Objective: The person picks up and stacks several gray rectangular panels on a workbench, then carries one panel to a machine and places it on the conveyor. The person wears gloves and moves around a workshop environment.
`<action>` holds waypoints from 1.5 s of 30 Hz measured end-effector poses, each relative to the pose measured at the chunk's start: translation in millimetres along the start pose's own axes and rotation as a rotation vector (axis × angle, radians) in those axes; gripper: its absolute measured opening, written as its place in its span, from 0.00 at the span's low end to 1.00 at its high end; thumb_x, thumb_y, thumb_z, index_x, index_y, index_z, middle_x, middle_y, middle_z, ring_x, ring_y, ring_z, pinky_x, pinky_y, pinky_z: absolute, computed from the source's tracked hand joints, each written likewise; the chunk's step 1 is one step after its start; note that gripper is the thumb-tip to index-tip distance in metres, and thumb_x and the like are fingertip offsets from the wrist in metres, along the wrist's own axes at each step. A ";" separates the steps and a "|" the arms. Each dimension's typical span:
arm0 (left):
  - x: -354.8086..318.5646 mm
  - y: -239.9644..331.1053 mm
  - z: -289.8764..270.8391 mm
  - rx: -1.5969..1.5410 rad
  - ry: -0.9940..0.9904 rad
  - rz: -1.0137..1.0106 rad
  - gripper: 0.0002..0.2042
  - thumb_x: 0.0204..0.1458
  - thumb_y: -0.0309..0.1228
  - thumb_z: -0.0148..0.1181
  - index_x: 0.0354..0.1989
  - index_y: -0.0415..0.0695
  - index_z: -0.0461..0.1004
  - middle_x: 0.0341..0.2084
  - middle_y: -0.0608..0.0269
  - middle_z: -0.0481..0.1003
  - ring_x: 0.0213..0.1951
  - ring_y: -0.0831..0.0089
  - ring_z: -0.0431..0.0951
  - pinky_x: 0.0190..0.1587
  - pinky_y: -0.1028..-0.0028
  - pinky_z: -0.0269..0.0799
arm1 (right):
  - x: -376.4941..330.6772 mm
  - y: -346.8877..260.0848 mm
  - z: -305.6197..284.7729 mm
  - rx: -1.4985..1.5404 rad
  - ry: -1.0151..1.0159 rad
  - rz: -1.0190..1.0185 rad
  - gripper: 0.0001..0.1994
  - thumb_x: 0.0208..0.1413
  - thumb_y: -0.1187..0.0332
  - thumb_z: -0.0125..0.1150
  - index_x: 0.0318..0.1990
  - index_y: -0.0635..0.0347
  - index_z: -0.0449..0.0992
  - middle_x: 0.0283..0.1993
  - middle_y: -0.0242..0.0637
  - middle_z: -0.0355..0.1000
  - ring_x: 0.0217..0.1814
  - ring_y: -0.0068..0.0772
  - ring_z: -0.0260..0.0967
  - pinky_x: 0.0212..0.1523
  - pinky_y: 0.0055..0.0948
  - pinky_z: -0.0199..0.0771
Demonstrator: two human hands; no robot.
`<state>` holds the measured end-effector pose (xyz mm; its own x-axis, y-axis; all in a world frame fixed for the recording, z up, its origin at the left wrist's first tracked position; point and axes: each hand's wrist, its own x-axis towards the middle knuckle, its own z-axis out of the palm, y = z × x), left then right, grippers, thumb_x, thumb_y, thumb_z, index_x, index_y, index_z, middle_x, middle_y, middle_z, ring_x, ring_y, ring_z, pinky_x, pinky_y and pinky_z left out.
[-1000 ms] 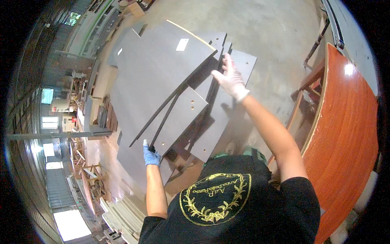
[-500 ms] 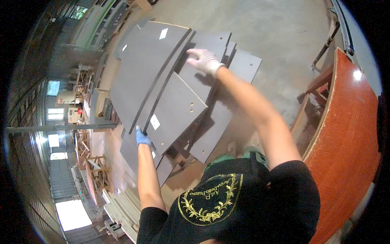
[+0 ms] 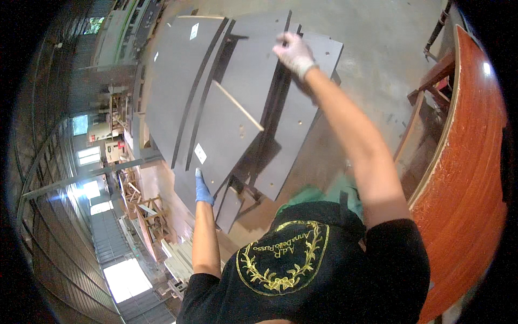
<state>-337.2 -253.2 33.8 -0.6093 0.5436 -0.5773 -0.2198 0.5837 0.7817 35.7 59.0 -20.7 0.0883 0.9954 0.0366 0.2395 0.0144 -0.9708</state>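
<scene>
Several dark grey flat panels lie stacked and fanned out before me. My left hand (image 3: 204, 189), in a blue glove, is at the near edge of a grey panel (image 3: 224, 137) that has a white label, drilled holes and a pale far edge. Its thumb lies on top and the other fingers are hidden; the hand looks closed on that edge. My right hand (image 3: 297, 54), in a pale glove, is farther off over the right-hand panels, beside a thick dark panel edge. Its fingers are loosely bent and apart, somewhat blurred, with nothing seen in them.
A large reddish-brown curved board (image 3: 469, 178) stands on the right, with a wooden frame (image 3: 426, 102) beside it. Pale stacked boards (image 3: 181, 262) are at the lower left. A larger labelled grey panel (image 3: 181, 81) lies left of the others. Wooden frames (image 3: 143, 208) stand farther left.
My right hand has moved right and farther away, from above the middle panels to the right-hand ones. My left hand stays by the near edge of the labelled panel.
</scene>
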 end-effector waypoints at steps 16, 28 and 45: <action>-20.1 -5.7 -30.5 -0.041 -0.032 -0.062 0.32 0.48 0.56 0.51 0.56 0.47 0.63 0.51 0.59 0.68 0.49 0.62 0.69 0.51 0.63 0.67 | -207.4 -25.0 31.7 0.213 -0.259 -0.055 0.22 0.43 0.68 0.53 0.50 0.57 0.67 0.47 0.43 0.67 0.29 0.37 0.71 0.38 0.34 0.72; 6.2 -6.4 -61.2 -0.311 -0.234 -0.156 0.30 0.47 0.52 0.55 0.53 0.44 0.65 0.49 0.56 0.69 0.49 0.60 0.70 0.51 0.61 0.67 | -51.1 -23.4 51.7 -0.057 -0.054 0.274 0.27 0.44 0.55 0.60 0.49 0.62 0.66 0.45 0.47 0.70 0.47 0.38 0.68 0.46 0.30 0.67; -39.4 39.5 -39.7 -0.597 -0.404 -0.338 0.31 0.46 0.52 0.54 0.53 0.43 0.65 0.50 0.52 0.68 0.50 0.56 0.68 0.54 0.59 0.62 | -109.5 -61.0 38.4 0.467 0.247 0.414 0.10 0.46 0.70 0.59 0.36 0.61 0.68 0.24 0.30 0.63 0.20 0.21 0.59 0.18 0.22 0.61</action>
<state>-352.1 -275.5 96.9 -0.1386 0.6380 -0.7574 -0.7841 0.3965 0.4774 -25.7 -47.2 25.4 0.3151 0.8775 -0.3615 -0.3003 -0.2692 -0.9151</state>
